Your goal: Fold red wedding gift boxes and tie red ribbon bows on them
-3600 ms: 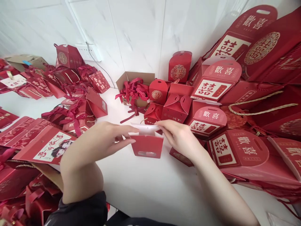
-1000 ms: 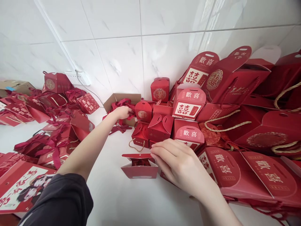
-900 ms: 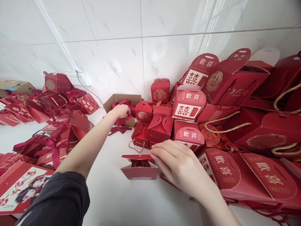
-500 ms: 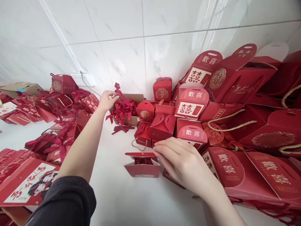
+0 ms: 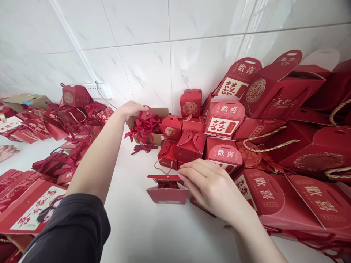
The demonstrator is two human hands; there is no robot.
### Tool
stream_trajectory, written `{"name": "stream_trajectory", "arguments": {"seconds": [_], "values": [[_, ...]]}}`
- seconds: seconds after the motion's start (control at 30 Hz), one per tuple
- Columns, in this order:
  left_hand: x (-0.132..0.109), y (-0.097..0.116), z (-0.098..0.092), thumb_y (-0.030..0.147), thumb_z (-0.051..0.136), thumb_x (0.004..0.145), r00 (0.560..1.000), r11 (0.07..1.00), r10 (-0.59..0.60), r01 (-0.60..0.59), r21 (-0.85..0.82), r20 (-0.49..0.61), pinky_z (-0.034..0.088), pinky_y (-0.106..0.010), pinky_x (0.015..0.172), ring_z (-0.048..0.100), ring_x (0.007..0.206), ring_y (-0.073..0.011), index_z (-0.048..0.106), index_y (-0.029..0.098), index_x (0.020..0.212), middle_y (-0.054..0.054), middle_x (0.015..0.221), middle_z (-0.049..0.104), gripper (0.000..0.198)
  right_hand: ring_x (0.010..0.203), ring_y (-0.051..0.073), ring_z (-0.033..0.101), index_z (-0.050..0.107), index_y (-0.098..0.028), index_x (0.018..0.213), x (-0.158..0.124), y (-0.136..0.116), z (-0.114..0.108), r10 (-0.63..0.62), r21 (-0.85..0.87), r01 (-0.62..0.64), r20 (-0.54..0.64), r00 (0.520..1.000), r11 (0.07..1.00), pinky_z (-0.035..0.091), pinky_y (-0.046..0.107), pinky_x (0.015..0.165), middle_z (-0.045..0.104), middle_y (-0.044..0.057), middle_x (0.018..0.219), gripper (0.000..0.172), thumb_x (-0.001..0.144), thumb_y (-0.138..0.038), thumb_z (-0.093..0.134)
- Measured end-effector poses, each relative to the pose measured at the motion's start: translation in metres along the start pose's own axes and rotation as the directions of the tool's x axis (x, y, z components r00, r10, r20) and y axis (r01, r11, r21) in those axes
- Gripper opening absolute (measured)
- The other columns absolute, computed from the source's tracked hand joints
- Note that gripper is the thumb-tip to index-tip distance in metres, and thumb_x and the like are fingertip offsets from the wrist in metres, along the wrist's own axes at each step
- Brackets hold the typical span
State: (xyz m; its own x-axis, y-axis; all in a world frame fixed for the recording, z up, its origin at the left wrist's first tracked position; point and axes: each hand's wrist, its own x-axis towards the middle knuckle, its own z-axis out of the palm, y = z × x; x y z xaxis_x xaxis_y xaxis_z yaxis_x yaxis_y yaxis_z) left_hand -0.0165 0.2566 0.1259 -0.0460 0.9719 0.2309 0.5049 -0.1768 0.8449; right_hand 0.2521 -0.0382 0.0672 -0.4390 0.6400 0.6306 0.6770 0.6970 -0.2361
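My left hand reaches over a cardboard box at the wall, its fingers closed on a dark red ribbon above a tangle of similar ribbons. My right hand pinches the upper right corner of a small red gift box. That box stands on the white table with its top open, and its inside is dark red. Behind it is a small red box with a twisted cord handle. A few loose ribbons lie in front of the cardboard box.
Red gift boxes are stacked high on the right, some with rope handles. More red boxes and bags crowd the left side. Another person's hand shows at the left edge. A power strip sits against the tiled wall.
My left hand has shifted right, further over the ribbons; the flower-ended ribbon piece that stood up by it is no longer upright. Another person's hand has appeared at the left edge.
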Motion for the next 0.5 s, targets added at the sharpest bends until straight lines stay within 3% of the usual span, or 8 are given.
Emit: {"name": "stream_trajectory", "arguments": {"seconds": [0.1,0.2,0.27,0.4,0.5], "values": [[-0.006,-0.006,0.001,0.014,0.085,0.046,0.980,0.997,-0.073,0.069,0.028,0.188,0.056,-0.036,0.070,0.070,0.071,-0.0259,0.072,0.016,0.071,-0.007,0.062,0.071,0.028,0.084,0.019,0.063,0.066,-0.014,0.092,0.000,0.001,-0.001,0.008,-0.001,-0.008,0.005,1.000,1.000,0.048,0.034,0.076,0.070,0.008,0.090,0.021,0.099,-0.018,0.047],[-0.011,-0.017,0.002,0.015,0.084,0.050,0.952,0.998,-0.063,0.062,0.014,0.300,0.057,-0.038,0.073,0.072,0.076,-0.0263,0.074,0.019,0.102,-0.007,0.074,0.074,0.053,0.083,0.019,0.063,0.066,-0.014,0.092,0.000,0.001,-0.001,0.015,-0.003,-0.014,0.014,1.000,1.000,0.048,0.034,0.075,0.069,0.007,0.089,0.021,0.100,-0.018,0.047],[-0.013,-0.025,0.003,0.017,0.084,0.052,0.937,0.999,-0.035,0.036,0.003,0.346,0.057,-0.037,0.077,0.072,0.077,-0.0252,0.073,0.020,0.110,-0.008,0.086,0.076,0.059,0.082,0.019,0.063,0.066,-0.014,0.091,0.001,0.001,-0.001,0.010,-0.004,-0.010,0.018,1.000,1.000,0.048,0.034,0.075,0.069,0.008,0.088,0.022,0.100,-0.018,0.046],[-0.010,-0.040,0.007,0.020,0.081,0.058,0.942,0.999,0.033,-0.031,-0.009,0.333,0.057,-0.035,0.079,0.073,0.078,-0.0234,0.074,0.022,0.113,-0.008,0.104,0.074,0.055,0.081,0.019,0.062,0.066,-0.014,0.090,0.001,0.001,0.000,0.004,-0.010,-0.004,0.022,1.000,1.000,0.047,0.034,0.074,0.069,0.008,0.086,0.024,0.100,-0.018,0.045],[-0.006,-0.048,0.010,0.022,0.079,0.062,0.957,0.997,0.071,-0.071,-0.007,0.280,0.057,-0.034,0.078,0.073,0.080,-0.0245,0.074,0.022,0.114,-0.007,0.099,0.075,0.053,0.080,0.018,0.062,0.066,-0.014,0.089,0.002,0.001,0.001,0.006,-0.017,-0.005,0.021,1.000,1.000,0.047,0.034,0.074,0.069,0.007,0.085,0.026,0.101,-0.018,0.044]]}}
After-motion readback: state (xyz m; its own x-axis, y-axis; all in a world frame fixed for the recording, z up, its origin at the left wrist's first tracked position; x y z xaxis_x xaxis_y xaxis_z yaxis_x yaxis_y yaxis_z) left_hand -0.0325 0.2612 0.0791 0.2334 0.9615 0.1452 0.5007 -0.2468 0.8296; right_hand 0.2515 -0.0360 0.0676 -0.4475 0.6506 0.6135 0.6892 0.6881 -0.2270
